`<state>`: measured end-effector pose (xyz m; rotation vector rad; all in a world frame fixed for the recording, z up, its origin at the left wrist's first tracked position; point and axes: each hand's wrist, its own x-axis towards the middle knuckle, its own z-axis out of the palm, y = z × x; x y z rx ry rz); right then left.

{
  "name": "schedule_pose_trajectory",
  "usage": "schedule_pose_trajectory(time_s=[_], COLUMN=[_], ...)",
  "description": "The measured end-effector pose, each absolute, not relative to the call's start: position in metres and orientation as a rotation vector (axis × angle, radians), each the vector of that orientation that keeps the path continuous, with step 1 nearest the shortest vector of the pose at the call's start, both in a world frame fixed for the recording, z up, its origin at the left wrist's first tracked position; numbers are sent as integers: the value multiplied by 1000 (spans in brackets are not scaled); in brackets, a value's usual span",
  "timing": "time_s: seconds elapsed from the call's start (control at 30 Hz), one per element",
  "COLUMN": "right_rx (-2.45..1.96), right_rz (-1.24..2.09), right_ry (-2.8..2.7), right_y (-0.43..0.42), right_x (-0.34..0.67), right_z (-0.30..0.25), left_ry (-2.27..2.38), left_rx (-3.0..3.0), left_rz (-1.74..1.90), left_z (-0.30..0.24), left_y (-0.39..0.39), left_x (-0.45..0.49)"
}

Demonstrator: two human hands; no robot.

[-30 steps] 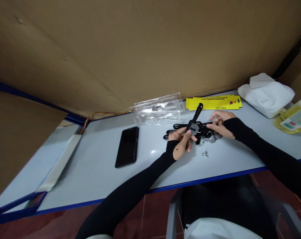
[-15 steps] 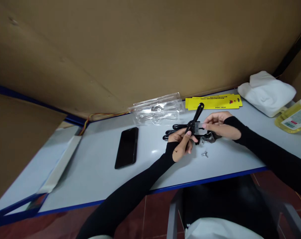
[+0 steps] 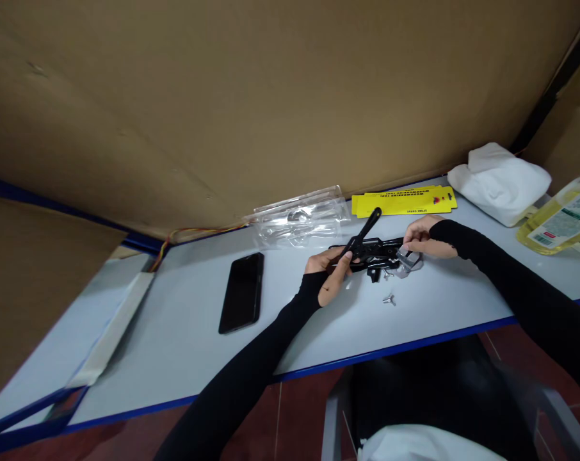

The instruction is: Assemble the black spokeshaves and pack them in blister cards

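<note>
My left hand [image 3: 329, 276] is closed around the middle of a black spokeshave [image 3: 368, 225], held tilted with one handle pointing up and away. Other black spokeshave bodies [image 3: 390, 244] lie on the table just beyond and beside it. My right hand [image 3: 425, 237] pinches a flat, silvery metal blade [image 3: 408, 258] between thumb and fingers, low over a small plastic bag [image 3: 417, 265] of parts. A small black piece [image 3: 374, 275] rests near the left fingers. Closer to the front edge lies a silver thumbscrew [image 3: 389, 299].
Clear plastic blister shells [image 3: 299, 221] and yellow "spoke shave" cards [image 3: 400, 203] lie along the back wall. A black phone [image 3: 242, 292] is to the left. At the right are a white cloth bundle [image 3: 499, 182] and a bottle of yellow liquid [image 3: 559, 221].
My right hand has drawn the blade away from the spokeshave, toward the parts at the right. The left hand has moved slightly left and lower with the spokeshave. The view has shifted a little.
</note>
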<state>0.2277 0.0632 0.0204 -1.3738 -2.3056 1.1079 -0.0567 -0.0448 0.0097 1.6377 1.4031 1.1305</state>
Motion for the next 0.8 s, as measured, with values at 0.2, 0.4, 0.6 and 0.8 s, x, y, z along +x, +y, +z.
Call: schedule_pose_trajectory(time_s=[0.2,0.4,0.6,0.8], right_rx=[-1381,-1489,-1395,-1385], right_rz=[1001,839,712,628], right_ry=[-2329,-2356,-2358,-2296], right_y=[60,56,59,63], right_x=[222,221,225,224], right_z=[25,35,31,28], left_ry=[1398,1220,1173,1282], left_rx=[2242,2402,2395,2338], left_rz=[1055,1047,1035,902], left_z=[6,-9,-7,-4], left_y=[-48,-36,-32,-39], left_x=[-65,-78,-80,-76])
